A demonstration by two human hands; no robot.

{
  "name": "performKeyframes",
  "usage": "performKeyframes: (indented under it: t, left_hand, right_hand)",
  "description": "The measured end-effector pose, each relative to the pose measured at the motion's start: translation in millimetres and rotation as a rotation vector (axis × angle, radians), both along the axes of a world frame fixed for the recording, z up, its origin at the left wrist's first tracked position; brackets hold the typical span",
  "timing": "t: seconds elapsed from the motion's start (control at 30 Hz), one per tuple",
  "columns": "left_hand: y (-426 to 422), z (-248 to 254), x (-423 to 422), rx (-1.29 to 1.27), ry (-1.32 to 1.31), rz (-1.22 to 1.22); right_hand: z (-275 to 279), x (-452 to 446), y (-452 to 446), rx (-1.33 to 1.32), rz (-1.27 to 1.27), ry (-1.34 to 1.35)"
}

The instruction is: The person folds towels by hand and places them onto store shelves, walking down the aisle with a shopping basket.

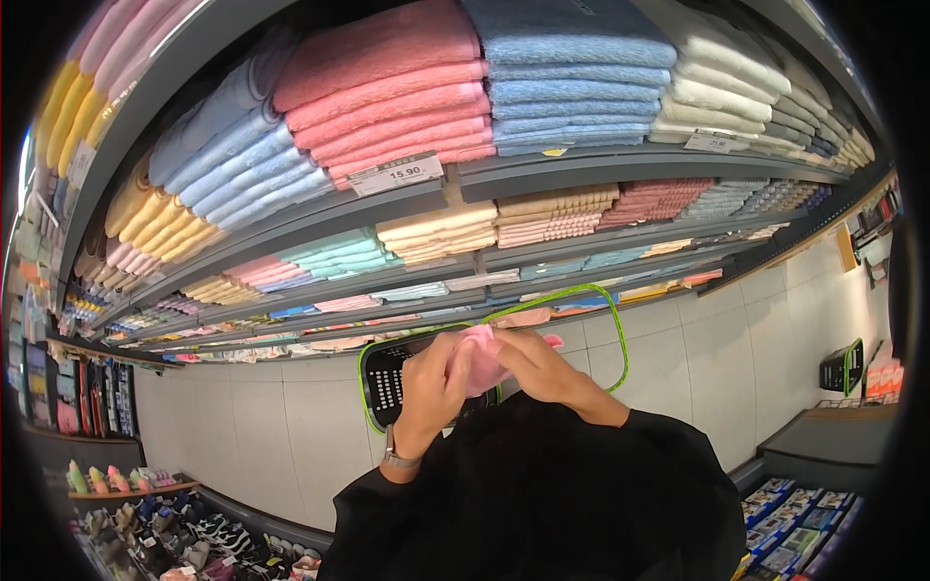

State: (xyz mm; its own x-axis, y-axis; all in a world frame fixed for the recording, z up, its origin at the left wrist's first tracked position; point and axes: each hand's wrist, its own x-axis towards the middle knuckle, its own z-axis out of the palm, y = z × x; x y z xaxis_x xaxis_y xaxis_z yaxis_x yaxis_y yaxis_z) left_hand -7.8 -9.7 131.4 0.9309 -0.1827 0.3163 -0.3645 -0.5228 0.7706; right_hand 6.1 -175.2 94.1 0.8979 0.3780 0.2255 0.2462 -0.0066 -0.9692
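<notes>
A small pink cloth, perhaps a towel (481,376), is held in front of my body. My left hand (433,376), with a watch at the wrist, pinches it from the left. On the other side, my right hand (535,364) is closed on the same cloth, the fingers of both hands meeting near its top edge. Below and behind the hands stands a black shopping basket (386,389) with a bright green rim and handle, partly hidden by my left hand and the cloth.
Ahead rise shelves with stacks of pink towels (392,73), blue towels (576,82) and white towels (722,82), above a price tag (397,174). Shoes (184,537) are at lower left, packaged goods (799,533) at lower right. Another basket (841,368) stands at far right on the tiled floor (717,363).
</notes>
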Motion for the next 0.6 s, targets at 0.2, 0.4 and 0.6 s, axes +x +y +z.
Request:
performKeyframes:
  t: [0.2, 0.4, 0.6]
  left_hand:
    - [-2, -6, 2, -0.054, 0.001, 0.009]
    - [-4, -9, 5, -0.061, 0.012, 0.029]
    - [-5, -11, 8, -0.079, 0.031, 0.067]
  right_hand:
    - [5, 0, -3, -0.242, 0.083, 0.007]
    - [7, 1, 4, -0.185, -0.039, -0.098]
    - [11, 2, 10, -0.258, -0.1, -0.161]
